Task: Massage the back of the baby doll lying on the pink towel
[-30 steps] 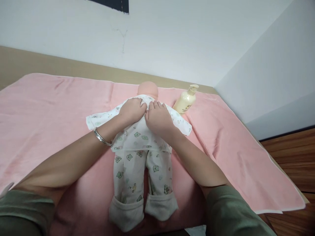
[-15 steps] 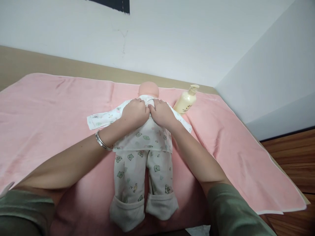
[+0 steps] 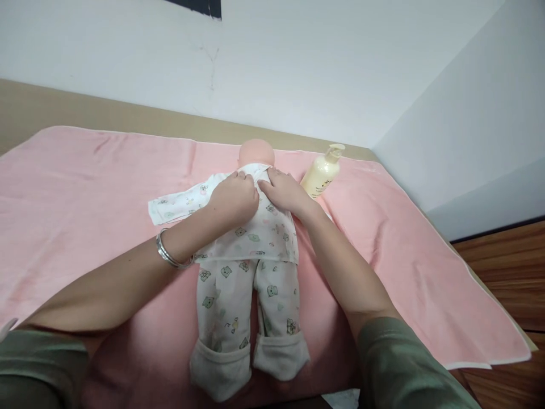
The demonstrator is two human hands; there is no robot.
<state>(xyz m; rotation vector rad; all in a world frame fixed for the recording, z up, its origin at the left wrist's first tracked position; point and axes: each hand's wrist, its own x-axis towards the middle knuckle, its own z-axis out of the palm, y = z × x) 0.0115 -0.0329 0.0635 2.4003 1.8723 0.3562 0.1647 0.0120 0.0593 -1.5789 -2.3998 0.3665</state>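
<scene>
A baby doll lies face down on a pink towel, feet toward me, dressed in a white printed top and matching trousers. My left hand, a silver bangle on its wrist, rests curled on the doll's upper back near the collar. My right hand lies beside it on the right shoulder, fingers pressed together against the top's fabric. The two hands nearly touch at the collar.
A cream pump bottle stands on the towel just right of the doll's head. A white wall runs behind. The towel's right edge ends over wooden flooring.
Both hands slid up the doll's back toward the collar, the right hand shifting onto the right shoulder. The top's right sleeve is now hidden under my right arm.
</scene>
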